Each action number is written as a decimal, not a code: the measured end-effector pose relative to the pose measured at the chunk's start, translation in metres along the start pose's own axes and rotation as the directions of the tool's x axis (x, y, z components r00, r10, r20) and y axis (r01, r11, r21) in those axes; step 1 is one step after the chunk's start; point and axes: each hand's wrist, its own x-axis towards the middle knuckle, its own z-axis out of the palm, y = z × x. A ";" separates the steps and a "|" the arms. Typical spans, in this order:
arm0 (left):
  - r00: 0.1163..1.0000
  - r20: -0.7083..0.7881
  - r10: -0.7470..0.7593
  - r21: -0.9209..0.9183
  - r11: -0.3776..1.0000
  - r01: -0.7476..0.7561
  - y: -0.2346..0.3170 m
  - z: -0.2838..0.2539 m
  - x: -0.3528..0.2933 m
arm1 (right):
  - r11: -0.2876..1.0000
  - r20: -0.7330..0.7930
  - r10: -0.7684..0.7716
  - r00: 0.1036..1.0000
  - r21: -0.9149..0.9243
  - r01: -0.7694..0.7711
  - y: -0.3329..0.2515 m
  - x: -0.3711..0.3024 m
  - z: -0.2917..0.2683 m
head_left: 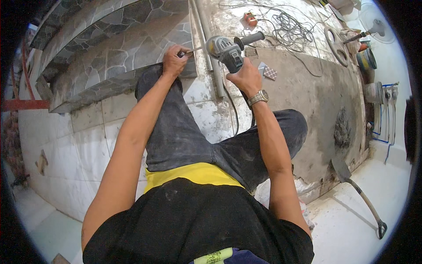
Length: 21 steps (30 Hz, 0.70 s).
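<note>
My right hand [247,79] is wrapped round the body of a grey angle grinder [226,50]. Its black side handle [251,38] sticks out to the far right, with no hand on it. My left hand [174,62] is closed on a thin, light-coloured strip [194,49], beside the corner of a grey stone-clad step [145,66]. The strip's far end reaches the grinder's head, where I cannot make out whether they touch. A small dark part shows between my left fingers. From the grinder's rear, a dark cord runs down past my right wrist.
Stone-patterned steps rise at the left. Ahead lie pale pipes [215,72], a tangled cable [292,28] and an orange-red box [250,19]. A small patterned tile piece [270,73] lies near my right hand. Wet mortar [342,127] and a shovel [358,189] are at the right.
</note>
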 end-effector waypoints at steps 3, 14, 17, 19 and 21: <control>1.000 -0.010 -0.008 0.037 0.999 0.009 0.004 -0.001 -0.001 | 1.000 -0.008 0.025 1.000 -0.006 -0.025 0.007 0.003 0.001; 0.975 -0.100 -0.199 0.090 0.974 0.208 -0.014 -0.003 0.007 | 0.992 -0.044 0.075 0.996 0.105 -0.070 0.019 0.004 -0.004; 0.973 -0.131 -0.188 0.095 0.975 0.201 -0.008 -0.001 0.005 | 0.990 -0.046 0.117 0.992 0.079 -0.113 0.016 0.001 -0.010; 0.971 -0.126 -0.202 0.062 0.976 0.211 -0.009 -0.002 0.005 | 0.992 -0.056 0.108 0.993 0.079 -0.103 0.013 -0.001 -0.013; 0.969 -0.120 -0.218 0.027 0.975 0.222 -0.009 -0.004 0.006 | 0.992 -0.052 0.111 0.992 0.067 -0.107 0.009 -0.002 -0.015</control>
